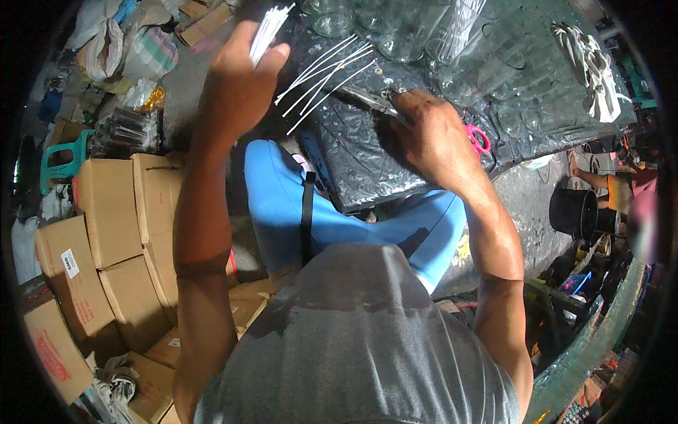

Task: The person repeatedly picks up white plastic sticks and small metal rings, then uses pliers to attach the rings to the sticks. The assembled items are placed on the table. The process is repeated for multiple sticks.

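My left hand (239, 78), raised at the far left of the table, is closed round a bundle of thin white wick-like strands (270, 32) that stick up past the thumb. On the table's black plastic cover (360, 159), my right hand (439, 134) grips metal pliers (373, 100), whose jaws point left; its palm hides the handles. Several loose white strands (326, 79) with small tips lie between my hands, spread at a slant near the table's left edge. Clear glass mugs (332, 20) stand just beyond them.
Pink-handled scissors (480, 139) lie right of my right hand. Another white bundle (462, 27) stands among the glasses, and white cloth-like strips (590, 74) hang over those at right. Cardboard boxes (106, 205) are stacked at left. A person (628, 194) sits beyond a black bucket (573, 212).
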